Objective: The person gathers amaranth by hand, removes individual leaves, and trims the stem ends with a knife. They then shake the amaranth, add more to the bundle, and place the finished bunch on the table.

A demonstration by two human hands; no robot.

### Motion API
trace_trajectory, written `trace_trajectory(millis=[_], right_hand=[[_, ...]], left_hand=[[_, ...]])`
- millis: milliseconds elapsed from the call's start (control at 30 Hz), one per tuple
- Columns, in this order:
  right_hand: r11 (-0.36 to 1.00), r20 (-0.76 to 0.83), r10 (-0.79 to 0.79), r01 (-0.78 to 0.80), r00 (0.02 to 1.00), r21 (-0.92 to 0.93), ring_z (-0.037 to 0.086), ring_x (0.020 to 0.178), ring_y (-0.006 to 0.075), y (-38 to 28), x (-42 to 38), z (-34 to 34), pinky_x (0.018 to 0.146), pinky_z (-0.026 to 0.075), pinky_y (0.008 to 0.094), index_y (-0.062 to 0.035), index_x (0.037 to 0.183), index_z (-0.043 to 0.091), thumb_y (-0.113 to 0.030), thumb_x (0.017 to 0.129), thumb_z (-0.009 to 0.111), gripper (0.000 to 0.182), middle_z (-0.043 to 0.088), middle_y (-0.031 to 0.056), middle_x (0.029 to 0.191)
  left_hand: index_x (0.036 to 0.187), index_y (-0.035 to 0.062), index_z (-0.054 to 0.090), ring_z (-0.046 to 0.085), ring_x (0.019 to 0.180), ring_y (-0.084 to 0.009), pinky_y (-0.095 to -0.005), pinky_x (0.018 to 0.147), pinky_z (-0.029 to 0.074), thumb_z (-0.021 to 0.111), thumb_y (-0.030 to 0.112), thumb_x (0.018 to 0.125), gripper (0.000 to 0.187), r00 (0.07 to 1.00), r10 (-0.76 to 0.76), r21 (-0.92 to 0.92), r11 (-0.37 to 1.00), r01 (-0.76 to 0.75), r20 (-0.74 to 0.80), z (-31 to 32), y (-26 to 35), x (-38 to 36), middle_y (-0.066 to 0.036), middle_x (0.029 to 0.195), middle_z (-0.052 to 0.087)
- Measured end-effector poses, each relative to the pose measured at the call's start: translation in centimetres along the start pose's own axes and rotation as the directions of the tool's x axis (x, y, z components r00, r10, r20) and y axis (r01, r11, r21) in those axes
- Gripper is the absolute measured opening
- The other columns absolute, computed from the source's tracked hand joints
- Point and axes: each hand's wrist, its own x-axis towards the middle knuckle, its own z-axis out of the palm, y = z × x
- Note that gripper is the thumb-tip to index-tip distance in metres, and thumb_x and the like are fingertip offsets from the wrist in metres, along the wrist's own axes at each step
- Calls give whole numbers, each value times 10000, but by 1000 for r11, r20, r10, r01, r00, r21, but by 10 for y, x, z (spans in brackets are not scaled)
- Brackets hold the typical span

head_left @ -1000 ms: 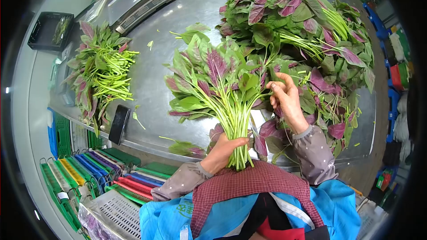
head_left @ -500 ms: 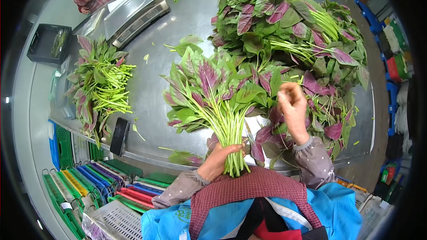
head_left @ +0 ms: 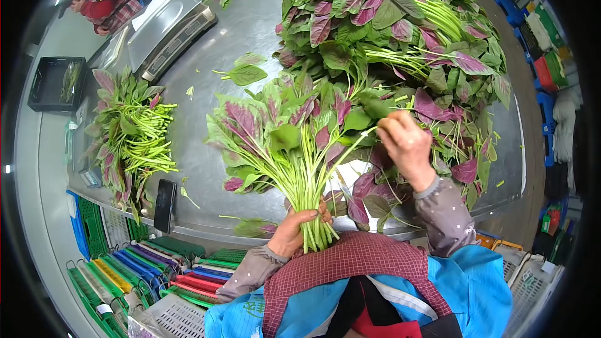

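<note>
Leafy bunch being held upright-fanned at the worktop's near edge, one stem being worked!
Across the metal worktop (head_left: 206,138), a big leafy pile (head_left: 382,15) is filling the far right corner; the bunch (head_left: 307,178) is sitting mid-width by the near edge, its leaves fanning toward the far edge, its cut ends pointing at the person, its long axis running near to far and leaning slightly left at the leafy end. The left hand (head_left: 287,236) is clamping the lower stems; the right hand (head_left: 408,148) is seemingly pinching an angled stem (head_left: 353,149), fingertips together. This is looking like single-stem tidying, calling for a firm left hold and a light right pinch.
</note>
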Motion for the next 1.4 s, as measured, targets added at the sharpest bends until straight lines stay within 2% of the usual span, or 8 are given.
trace_trajectory(millis=[233,367,567,733,1167,1233,1300,1400], right_hand=[[979,-278,127,-166,952,-119,568,808,211,68,8,-74,634,462,306,-14,877,562,-45,776,604,114,564,101,929],[883,-542,433,-459,720,96,513,658,92,96,2,-111,583,418,222,-43,1095,515,-41,793,578,308,540,48,1016],[841,171,290,-336,942,425,550,654,149,4,3,-20,562,423,273,-34,839,619,-119,743,629,129,592,75,766],[725,532,455,-644,714,244,574,590,194,-25,14,37,546,428,329,-47,741,624,-340,710,648,295,574,65,628],[625,520,378,-625,766,467,386,497,64,-4,1,40,442,318,262,-6,666,482,-206,782,603,261,435,-10,533],[48,733,469,-844,492,535,371,478,60,-11,7,29,435,307,236,-56,683,485,-217,806,575,222,416,-20,524],[-493,753,500,-574,428,654,388,477,63,9,13,25,402,280,199,-99,738,465,-249,855,511,195,478,-20,632],[-615,652,453,-316,608,722,408,501,48,35,11,20,399,282,179,-83,810,492,-256,871,499,183,496,-27,679]], left_hand=[[1091,65,427,459,755,-158,-358,773,420,643,130,703,449,998,17,-24,1000,-16,64,-4,0,3,-22,817,435],[1086,63,422,466,759,-161,-362,774,422,645,109,704,445,998,11,-17,1000,-10,67,-5,-2,5,-23,806,438],[1073,38,434,501,760,-172,-357,759,437,635,79,707,419,1000,24,162,986,-25,8,9,3,4,-38,812,488],[1064,13,459,530,762,-186,-335,734,450,634,53,698,407,996,68,302,952,-45,-65,13,8,-2,-51,833,517],[1022,51,454,451,655,-142,-350,719,421,620,126,725,349,997,65,148,987,-57,-48,12,1,0,-18,729,429],[1009,64,458,438,642,-134,-355,718,414,622,139,725,337,998,51,128,991,-47,-34,12,0,0,-11,717,414],[990,86,460,416,622,-124,-358,711,405,630,167,722,328,996,75,82,993,-79,58,11,-1,-2,-1,717,396],[981,100,458,406,621,-120,-355,710,398,636,186,717,329,995,91,79,992,-93,34,7,-1,-5,5,727,391]])
